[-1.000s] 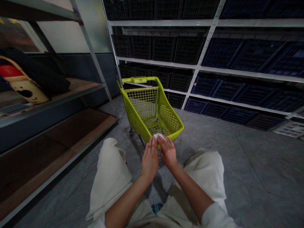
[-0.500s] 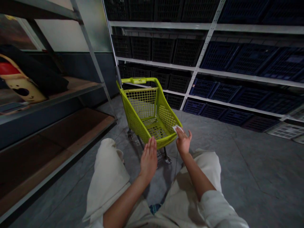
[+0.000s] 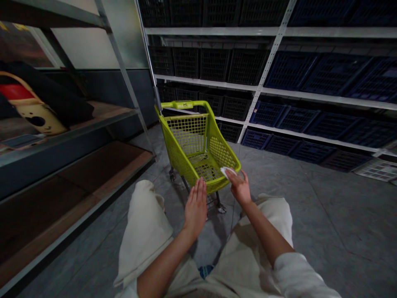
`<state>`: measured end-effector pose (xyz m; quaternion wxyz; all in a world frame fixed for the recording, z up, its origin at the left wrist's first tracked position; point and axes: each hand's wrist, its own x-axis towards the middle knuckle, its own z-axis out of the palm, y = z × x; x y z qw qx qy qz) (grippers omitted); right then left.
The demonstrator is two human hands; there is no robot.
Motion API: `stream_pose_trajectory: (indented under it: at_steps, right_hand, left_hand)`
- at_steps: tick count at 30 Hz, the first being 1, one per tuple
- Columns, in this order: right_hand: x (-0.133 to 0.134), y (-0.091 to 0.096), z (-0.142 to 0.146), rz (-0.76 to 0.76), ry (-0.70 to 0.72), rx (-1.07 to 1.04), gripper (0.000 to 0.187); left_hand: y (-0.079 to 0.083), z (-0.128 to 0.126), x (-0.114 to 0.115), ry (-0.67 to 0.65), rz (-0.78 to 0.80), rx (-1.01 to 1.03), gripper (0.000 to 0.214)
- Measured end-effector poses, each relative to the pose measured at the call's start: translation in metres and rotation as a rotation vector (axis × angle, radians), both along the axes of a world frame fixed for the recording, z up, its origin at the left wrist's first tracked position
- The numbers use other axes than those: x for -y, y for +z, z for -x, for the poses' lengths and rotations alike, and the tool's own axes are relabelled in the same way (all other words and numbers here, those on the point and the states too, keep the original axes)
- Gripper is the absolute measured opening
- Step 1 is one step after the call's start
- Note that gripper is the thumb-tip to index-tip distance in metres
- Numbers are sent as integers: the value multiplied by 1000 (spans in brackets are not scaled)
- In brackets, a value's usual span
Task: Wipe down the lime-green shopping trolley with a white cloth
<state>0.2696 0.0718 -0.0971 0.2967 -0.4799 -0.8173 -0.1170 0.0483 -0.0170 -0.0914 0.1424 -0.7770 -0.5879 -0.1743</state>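
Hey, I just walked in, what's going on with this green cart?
Someone's right hand has a white cloth at its fingertips, on the near rim of the green cart. Their left hand is flat, fingers together, at the same rim. Dark crates fill shelves behind.

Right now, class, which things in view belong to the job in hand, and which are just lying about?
In hand:
white cloth or tissue, under the right grip
green cart, left grip at its front rim

Lying about:
yellow smiley-faced item on the shelf
flat phone-like object
black crates
blue crates
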Motion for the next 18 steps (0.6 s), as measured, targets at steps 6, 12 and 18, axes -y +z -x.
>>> stream_pose_trajectory:
  at_steps: [6,12,18]
  right_hand:
    - [-14,-3,-17,-36,-230,-89,71]
    - [39,-10,77,-29,-18,-133,74]
    - [32,-4,59,-19,111,6,67]
  left_hand:
    - [-3,-6,-1,1,-21,25,73]
    - [-5,-12,-2,18,-32,24,78]
    - [-2,-5,-1,8,0,31,79]
